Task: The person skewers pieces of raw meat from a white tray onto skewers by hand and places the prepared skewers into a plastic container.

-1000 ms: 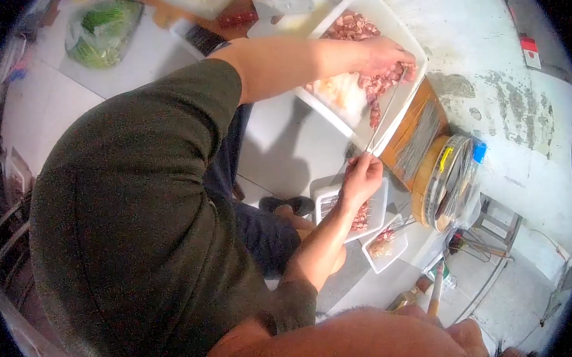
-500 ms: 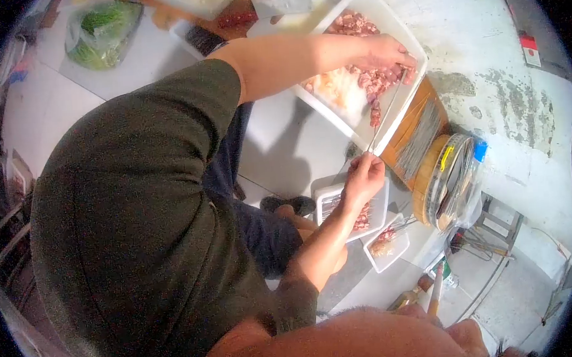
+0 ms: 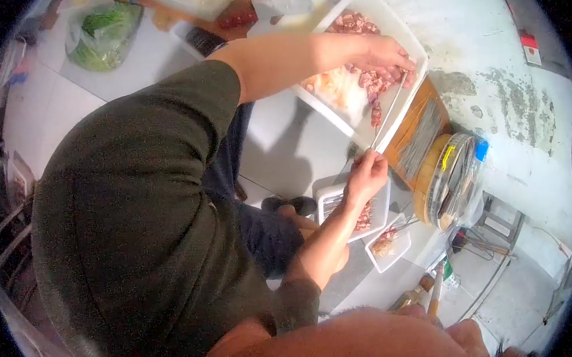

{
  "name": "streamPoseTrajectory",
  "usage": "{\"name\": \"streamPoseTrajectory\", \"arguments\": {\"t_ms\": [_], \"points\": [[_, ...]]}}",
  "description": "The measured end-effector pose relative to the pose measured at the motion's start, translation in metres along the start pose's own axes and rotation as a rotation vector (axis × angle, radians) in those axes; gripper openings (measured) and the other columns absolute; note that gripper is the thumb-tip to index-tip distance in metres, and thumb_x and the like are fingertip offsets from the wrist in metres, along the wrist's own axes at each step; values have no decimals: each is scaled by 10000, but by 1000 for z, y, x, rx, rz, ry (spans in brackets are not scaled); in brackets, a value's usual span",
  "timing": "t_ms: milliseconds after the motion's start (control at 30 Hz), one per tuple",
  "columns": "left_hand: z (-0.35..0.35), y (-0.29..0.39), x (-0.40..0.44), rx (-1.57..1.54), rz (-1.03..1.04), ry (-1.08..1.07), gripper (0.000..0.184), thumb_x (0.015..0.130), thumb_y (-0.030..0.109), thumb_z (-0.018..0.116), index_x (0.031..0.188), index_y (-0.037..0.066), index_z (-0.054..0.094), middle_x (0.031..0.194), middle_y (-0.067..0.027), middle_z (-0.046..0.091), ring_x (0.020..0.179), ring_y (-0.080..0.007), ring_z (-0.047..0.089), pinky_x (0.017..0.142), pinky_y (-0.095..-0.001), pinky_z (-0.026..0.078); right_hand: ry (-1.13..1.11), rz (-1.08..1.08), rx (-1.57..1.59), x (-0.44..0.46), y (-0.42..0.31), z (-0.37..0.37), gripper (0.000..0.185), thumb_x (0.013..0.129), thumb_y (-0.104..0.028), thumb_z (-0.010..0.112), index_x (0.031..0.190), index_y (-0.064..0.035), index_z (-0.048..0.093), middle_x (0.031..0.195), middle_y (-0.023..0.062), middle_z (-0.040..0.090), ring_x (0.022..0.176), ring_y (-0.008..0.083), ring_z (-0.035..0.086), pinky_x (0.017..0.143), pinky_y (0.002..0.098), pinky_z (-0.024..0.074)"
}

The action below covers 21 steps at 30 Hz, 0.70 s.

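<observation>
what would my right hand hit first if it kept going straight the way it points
Past the skewer it grips, your right hand would probably meet the near rim of the white tub, though depth is unclear.

Hands [image 3: 367,173] — skewer [image 3: 388,110] — raw meat [image 3: 354,24]

White plastic tub [image 3: 391,21]; thin metal skewer [image 3: 390,110]; matt cloth shirt [image 3: 136,187].

Fisheye distortion, black corners; white wall [image 3: 483,88] washed bright beyond left fingers [image 3: 407,62], soft-edged floor shadow [image 3: 287,139] below-left of them.
</observation>
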<state>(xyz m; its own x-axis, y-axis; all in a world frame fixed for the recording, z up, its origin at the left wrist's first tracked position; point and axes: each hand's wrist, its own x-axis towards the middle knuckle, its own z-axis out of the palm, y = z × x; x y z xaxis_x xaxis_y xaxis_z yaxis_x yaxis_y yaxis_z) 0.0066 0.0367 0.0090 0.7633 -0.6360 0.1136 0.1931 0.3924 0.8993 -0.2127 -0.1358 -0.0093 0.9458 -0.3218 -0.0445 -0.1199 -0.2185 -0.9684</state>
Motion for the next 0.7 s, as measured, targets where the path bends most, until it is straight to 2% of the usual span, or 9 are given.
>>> {"name": "streamPoseTrajectory", "arguments": {"t_ms": [33,133,233,333,500,633,700], "points": [[1,-3,1,-14,31,13,276,924,238,528,926,-5,657,944,-95,656,799,-186,621,637,-323,505,4,0,9,1,0,0,185,940,-140,557,817,-32,468,622,11,510,525,60,444,469,197,360],[1,-9,6,-319,17,14,230,957,231,506,982,25,606,979,-93,650,896,-198,624,734,-279,462,17,-6,31,3,0,2,185,940,-140,558,816,-37,467,622,9,507,521,58,442,465,193,355],[6,-10,4,-253,60,137,228,936,223,522,986,14,602,999,-110,643,941,-223,630,726,-281,463,20,-25,18,3,2,3,182,939,-138,562,817,-41,467,621,7,504,519,57,439,463,192,353],[8,-12,6,-293,45,170,215,917,206,532,976,13,606,970,-113,644,921,-219,629,702,-284,460,6,-38,-3,1,1,3,180,932,-142,571,817,-36,482,629,12,512,527,59,447,466,192,354],[17,8,-11,-111,23,156,214,917,202,524,940,11,618,919,-116,651,856,-200,622,673,-277,442,9,-16,14,1,0,5,191,927,-162,576,813,-23,510,638,23,530,530,65,458,462,190,351],[13,-8,0,-125,137,152,230,920,216,522,919,8,621,892,-104,658,815,-178,608,673,-276,437,17,-41,-15,2,2,6,198,927,-171,575,809,-25,511,633,23,530,527,66,460,456,193,347],[12,-8,1,-22,143,156,234,925,221,523,909,11,626,878,-95,660,804,-171,604,692,-284,452,27,-36,-26,1,-3,10,201,926,-173,577,805,-27,509,629,24,530,529,67,463,455,195,347]]}}
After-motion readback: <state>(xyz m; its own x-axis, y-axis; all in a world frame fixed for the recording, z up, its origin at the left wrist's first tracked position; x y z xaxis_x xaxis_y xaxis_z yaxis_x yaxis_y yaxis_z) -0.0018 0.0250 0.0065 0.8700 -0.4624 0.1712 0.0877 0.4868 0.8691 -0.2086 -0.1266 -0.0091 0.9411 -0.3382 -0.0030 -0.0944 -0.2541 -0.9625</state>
